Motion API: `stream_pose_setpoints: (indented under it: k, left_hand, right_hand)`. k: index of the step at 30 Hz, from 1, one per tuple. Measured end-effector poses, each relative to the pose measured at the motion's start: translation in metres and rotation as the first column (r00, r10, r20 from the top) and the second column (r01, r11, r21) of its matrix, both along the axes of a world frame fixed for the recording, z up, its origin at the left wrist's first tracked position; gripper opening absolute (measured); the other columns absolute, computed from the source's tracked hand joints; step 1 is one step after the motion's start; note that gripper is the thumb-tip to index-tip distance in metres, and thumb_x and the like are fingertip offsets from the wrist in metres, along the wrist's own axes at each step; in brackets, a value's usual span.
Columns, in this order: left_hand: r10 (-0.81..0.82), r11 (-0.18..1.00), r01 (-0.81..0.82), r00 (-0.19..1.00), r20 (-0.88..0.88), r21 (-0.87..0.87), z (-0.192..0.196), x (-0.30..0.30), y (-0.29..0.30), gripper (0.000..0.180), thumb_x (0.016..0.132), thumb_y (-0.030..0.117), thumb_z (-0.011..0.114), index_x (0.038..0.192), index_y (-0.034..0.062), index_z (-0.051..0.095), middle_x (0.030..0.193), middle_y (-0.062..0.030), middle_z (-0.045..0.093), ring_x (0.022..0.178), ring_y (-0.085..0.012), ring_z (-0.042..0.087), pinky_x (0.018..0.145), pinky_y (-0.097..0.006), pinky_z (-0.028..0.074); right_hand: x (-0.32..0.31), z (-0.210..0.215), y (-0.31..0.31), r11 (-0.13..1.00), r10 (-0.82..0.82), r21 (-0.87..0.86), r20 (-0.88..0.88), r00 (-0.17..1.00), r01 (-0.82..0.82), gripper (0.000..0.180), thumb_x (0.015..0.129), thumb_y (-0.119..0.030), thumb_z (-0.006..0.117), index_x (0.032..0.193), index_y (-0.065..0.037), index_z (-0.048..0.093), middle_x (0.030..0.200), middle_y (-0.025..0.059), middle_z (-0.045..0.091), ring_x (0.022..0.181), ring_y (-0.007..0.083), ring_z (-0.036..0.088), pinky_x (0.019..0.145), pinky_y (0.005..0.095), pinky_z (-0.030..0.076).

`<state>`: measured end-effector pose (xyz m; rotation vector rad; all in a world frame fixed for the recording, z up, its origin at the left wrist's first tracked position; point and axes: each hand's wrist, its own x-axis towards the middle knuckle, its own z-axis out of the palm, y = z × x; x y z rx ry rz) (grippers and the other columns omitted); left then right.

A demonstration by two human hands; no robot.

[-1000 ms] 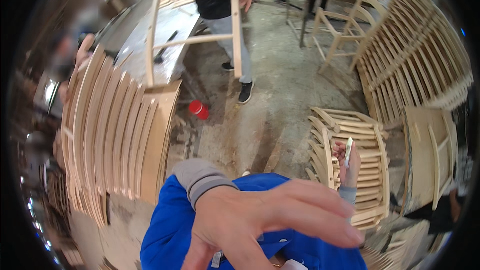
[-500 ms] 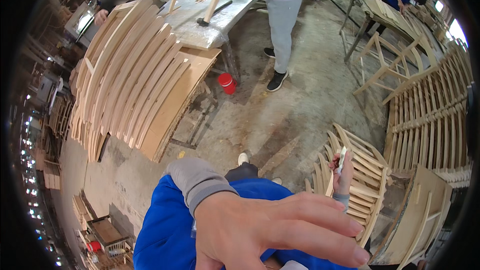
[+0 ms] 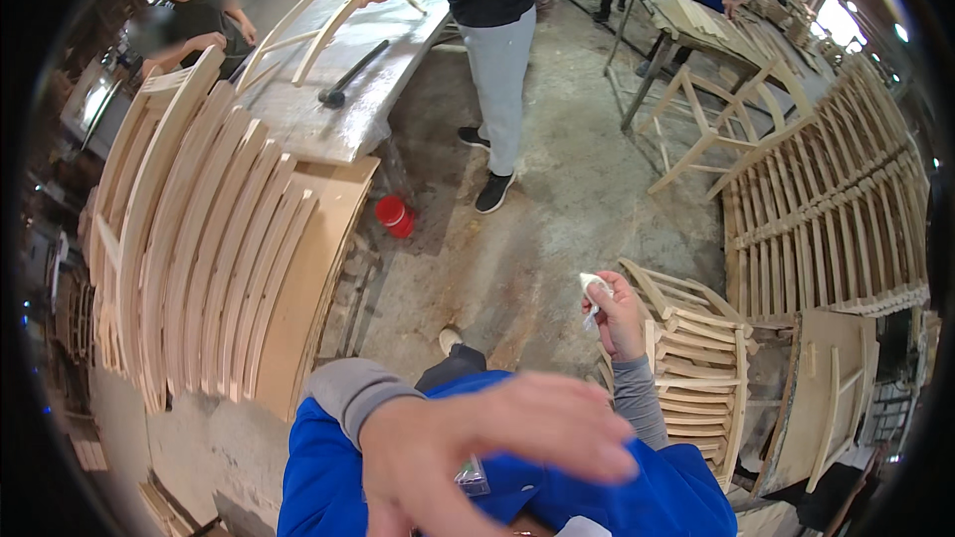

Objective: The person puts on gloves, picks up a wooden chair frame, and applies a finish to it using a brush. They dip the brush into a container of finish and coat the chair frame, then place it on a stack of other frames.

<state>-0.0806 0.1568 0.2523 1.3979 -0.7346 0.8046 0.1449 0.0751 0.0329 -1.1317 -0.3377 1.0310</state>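
Note:
My left hand (image 3: 487,438) is raised close in front of my chest, its fingers stretched out and slightly blurred, with nothing in it. Held out to the right is my right hand (image 3: 619,316), thumb and fingers closed on a crumpled white wad (image 3: 595,290) that looks like tissue or thin cloth. A thin end of the wad hangs below the fingers. Just beyond that hand, on its right, lies a stack of pale wooden chair frames (image 3: 701,378). The hand is apart from them as far as I can see.
Curved wooden frames (image 3: 199,249) are stacked on a board at left. A person handles a frame at a plastic-covered table (image 3: 328,124) holding a hammer (image 3: 350,75). A red bucket (image 3: 395,217) is on the floor. Slatted wooden parts (image 3: 826,209) stand at right.
My right hand has moved left and away from the chair frames with the white wad. My left hand has drawn slightly left. The view has shifted right, and the standing person now grips a frame.

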Motion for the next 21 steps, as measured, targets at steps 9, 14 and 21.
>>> stream_pose_setpoints:
  k: [9, 14, 21]
  left_hand:
    - [0.132, 0.627, -0.680, 0.574, -0.808, -0.380, -0.148, -0.086, 0.125, 0.052, 0.085, 0.039, 0.049, 0.117, -0.0009, 0.044, 0.115, -0.0144, 0.052, 0.104, -0.0260, 0.053, 0.093, -0.040, 0.038]
    - [0.005, 0.515, -0.806, 0.344, -0.939, -0.293, -0.219, -0.128, 0.129, 0.034, 0.085, 0.008, 0.054, 0.116, -0.0020, 0.046, 0.113, -0.0134, 0.053, 0.097, -0.0222, 0.056, 0.084, -0.035, 0.046]
    - [0.175, 0.162, -0.847, 0.529, -0.830, -0.506, -0.204, -0.126, 0.146, 0.034, 0.085, 0.010, 0.058, 0.115, -0.0040, 0.049, 0.108, -0.0121, 0.055, 0.087, -0.0178, 0.058, 0.079, -0.030, 0.049]
  right_hand:
    - [-0.044, -0.004, 0.107, 0.999, -0.002, -0.038, 0.131, 0.991, 0.007, 0.009, 0.078, -0.008, 0.067, 0.080, -0.002, 0.060, 0.081, 0.0056, 0.062, 0.073, 0.0100, 0.057, 0.065, 0.0228, 0.044]
    - [-0.098, 0.000, 0.178, 0.927, 0.346, -0.259, 0.319, 0.882, -0.270, 0.018, 0.077, -0.019, 0.069, 0.082, -0.002, 0.067, 0.080, 0.0030, 0.060, 0.073, 0.0090, 0.054, 0.063, 0.0220, 0.040]
    - [-0.199, -0.005, 0.251, 0.678, 0.731, 0.050, 0.065, 0.679, -0.734, 0.026, 0.080, -0.014, 0.066, 0.101, 0.000, 0.060, 0.080, 0.0019, 0.059, 0.075, 0.0068, 0.054, 0.062, 0.0213, 0.044]
